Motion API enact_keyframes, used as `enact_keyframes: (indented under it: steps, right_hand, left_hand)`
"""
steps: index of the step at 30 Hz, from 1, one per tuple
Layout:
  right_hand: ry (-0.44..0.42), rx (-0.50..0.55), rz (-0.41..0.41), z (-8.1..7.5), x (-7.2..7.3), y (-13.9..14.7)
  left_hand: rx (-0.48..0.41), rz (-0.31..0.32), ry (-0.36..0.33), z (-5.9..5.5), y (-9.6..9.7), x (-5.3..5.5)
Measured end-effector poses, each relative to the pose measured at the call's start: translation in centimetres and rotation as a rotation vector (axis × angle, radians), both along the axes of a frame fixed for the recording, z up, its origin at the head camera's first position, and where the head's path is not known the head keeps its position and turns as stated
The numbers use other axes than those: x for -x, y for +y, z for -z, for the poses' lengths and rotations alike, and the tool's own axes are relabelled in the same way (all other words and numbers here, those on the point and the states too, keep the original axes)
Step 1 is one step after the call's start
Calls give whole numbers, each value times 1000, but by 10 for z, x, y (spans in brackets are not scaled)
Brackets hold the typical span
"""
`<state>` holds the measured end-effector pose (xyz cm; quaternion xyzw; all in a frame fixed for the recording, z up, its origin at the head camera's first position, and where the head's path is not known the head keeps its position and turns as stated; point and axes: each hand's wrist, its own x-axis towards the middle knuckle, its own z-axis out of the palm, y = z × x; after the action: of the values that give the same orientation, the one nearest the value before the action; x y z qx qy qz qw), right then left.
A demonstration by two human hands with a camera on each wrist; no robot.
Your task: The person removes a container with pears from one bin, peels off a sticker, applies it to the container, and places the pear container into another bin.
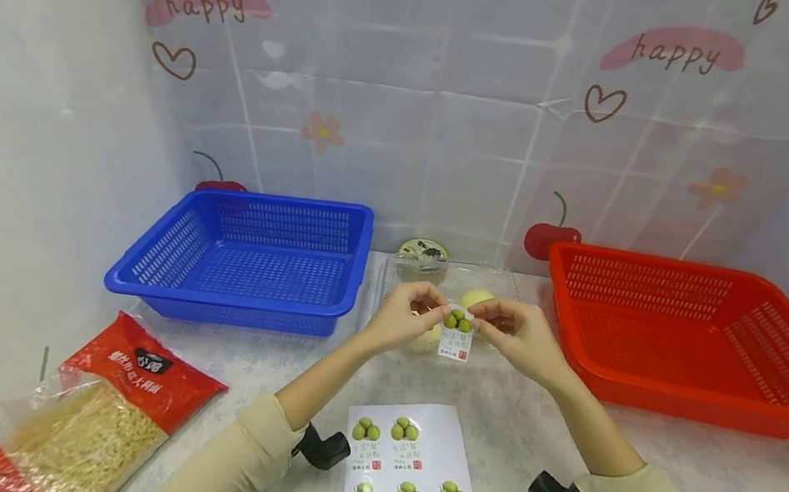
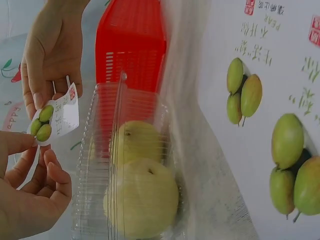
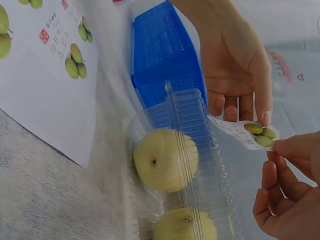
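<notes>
A small white label [image 1: 455,343] printed with green pears and green writing is stretched between both hands. My left hand [image 1: 403,314] pinches one upper corner between thumb and forefinger. The right hand [image 1: 521,341] pinches the opposite upper corner, and the label's lower end hangs free. Just below and behind it is a clear plastic clamshell box [image 2: 95,200] holding pale yellow pears [image 2: 150,192]. Whether its lid is fastened I cannot tell. Nearer to me lies a white sheet [image 1: 408,416] with several more of the same pear labels.
A blue plastic basket [image 1: 243,297] stands at the back left, a red one [image 1: 706,399] at the back right. On the left lies a red and clear bag of pasta [image 1: 89,422]. Behind the box sits a round container [image 1: 424,250] with a patterned lid.
</notes>
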<state>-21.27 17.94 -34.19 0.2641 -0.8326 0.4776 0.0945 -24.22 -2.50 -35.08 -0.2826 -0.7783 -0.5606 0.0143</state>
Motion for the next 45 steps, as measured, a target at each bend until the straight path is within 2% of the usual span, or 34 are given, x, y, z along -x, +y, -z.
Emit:
enact_keyframes:
  steps: [5,12,16,20,31,45]
  right_hand:
    - [28,-13,78,-3,17,-4]
    - [111,-50,145,-7,40,-12]
    - [115,-49,168,-9,51,-14]
    - [93,-70,198,-9,56,-15]
    - [84,-77,208,-1,69,-14]
    - [58,-103,202,6,72,-12]
  left_hand:
    - [18,-59,29,-4,5,17]
    - [74,-167,12,-16,7,33]
    - [89,-198,8,-19,8,42]
    - [113,-220,-21,-18,9,49]
    - [165,-277,-40,-13,16,58]
    - [209,-258,-28,-9,18,60]
